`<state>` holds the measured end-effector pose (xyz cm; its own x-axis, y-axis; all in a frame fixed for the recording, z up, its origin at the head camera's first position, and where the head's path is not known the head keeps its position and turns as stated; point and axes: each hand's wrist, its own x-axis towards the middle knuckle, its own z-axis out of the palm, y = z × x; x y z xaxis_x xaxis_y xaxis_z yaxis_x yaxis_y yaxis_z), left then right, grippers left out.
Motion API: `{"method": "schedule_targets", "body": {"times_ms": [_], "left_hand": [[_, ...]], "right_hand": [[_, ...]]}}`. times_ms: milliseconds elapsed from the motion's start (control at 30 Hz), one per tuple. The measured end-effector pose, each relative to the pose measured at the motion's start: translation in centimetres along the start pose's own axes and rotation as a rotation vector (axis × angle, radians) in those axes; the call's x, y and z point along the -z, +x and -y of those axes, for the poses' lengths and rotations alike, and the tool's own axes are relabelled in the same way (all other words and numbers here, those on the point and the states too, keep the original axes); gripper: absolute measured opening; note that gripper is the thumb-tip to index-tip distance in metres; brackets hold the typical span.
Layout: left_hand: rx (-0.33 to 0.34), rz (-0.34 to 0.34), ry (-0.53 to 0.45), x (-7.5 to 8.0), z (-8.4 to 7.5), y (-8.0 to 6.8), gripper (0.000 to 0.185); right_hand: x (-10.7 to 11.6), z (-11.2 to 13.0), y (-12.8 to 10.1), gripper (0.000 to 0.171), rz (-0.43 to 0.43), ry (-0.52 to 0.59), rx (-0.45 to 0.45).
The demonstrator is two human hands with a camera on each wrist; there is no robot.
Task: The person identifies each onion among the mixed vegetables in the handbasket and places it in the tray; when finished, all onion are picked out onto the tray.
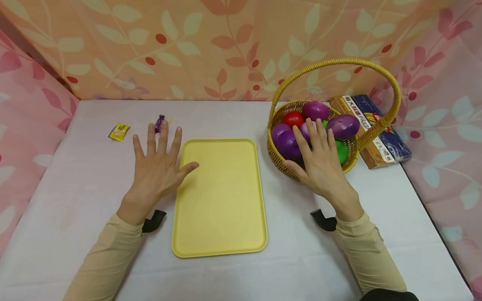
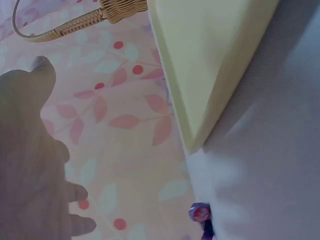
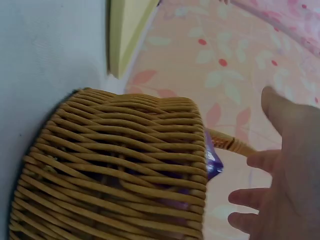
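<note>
Over the desk, the left hand hovers, fingers spread, by the tray; the right hand, also spread, hovers above the basket of vegetables. Neither grips anything, so work seems unstarted.

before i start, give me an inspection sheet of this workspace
Surface: white-covered table.
Job's things: wicker basket holding a red tomato, a purple onion and other purple and green produce; yellow tray left of it.
Clutter: yellow packet and purple-wrapped candy, far left; pasta box right of the basket.
Grippers: left hand, fingers spread, mostly left of the tray; right hand, fingers extended, over the basket; neither holds anything.
Cables: nothing seen.
Surroundings: floral curtains behind and both sides.
</note>
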<state>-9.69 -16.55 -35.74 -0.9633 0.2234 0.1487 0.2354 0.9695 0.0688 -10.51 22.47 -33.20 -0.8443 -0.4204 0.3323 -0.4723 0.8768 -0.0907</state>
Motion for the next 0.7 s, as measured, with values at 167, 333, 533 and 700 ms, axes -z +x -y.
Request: {"method": "schedule_targets", "body": {"times_ms": [167,333,533,700], "left_hand": [[0.002,0.007,-0.158,-0.3,0.4,1.0,0.08],[0.086,0.057,-0.642,-1.2,1.4,1.7,0.057],[0.222,0.1,-0.999,-2.5,2.7,2.3,0.035],[0.262,0.133,-0.914,-4.2,3.7,2.6,0.032]], "right_hand": [[-0.6,-0.1,0.4,0.074,-0.098,0.032,0.001],[-1.0,-0.2,0.6,0.071,-0.128,0.048,-0.001],[-1.2,-0.2,0.6,0.072,-0.111,0.04,-0.009],[-1.2,-0.2,0.7,0.073,-0.101,0.041,-0.022]]}}
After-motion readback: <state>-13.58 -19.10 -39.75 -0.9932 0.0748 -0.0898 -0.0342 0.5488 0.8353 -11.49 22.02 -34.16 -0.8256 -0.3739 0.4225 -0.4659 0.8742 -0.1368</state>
